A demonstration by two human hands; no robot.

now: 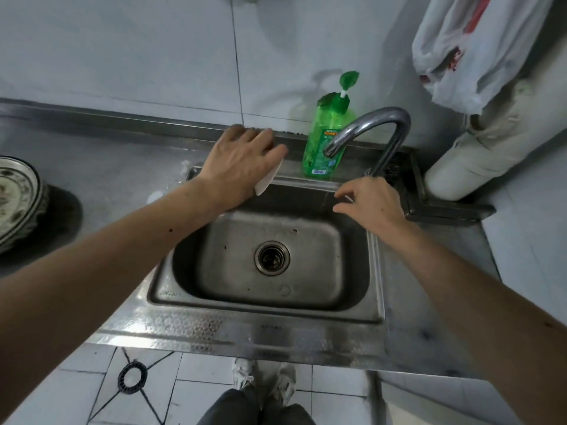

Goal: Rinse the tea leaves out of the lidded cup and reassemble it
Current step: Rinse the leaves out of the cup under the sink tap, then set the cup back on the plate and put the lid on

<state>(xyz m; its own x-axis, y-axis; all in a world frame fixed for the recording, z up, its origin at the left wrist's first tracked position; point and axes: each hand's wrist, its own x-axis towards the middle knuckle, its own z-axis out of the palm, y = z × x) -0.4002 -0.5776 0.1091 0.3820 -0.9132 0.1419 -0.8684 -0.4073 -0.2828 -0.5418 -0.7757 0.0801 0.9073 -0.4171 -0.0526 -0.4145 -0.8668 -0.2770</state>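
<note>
My left hand [239,162] reaches over the back left rim of the steel sink [171,299], palm down, covering a white piece of the lidded cup [266,183]; only its white edge shows below my fingers, so which part it is stays unclear. My right hand [372,199] hovers over the sink's back right corner, fingers apart and holding nothing, just below the curved tap [372,124]. No water runs from the spout. The basin is wet, with a few dark specks near the drain [272,258].
A green dish-soap pump bottle [326,139] stands behind the sink beside the tap. Stacked patterned plates [17,199] sit on the counter at far left. A white plastic bag [478,53] hangs at upper right above a white pipe [472,161].
</note>
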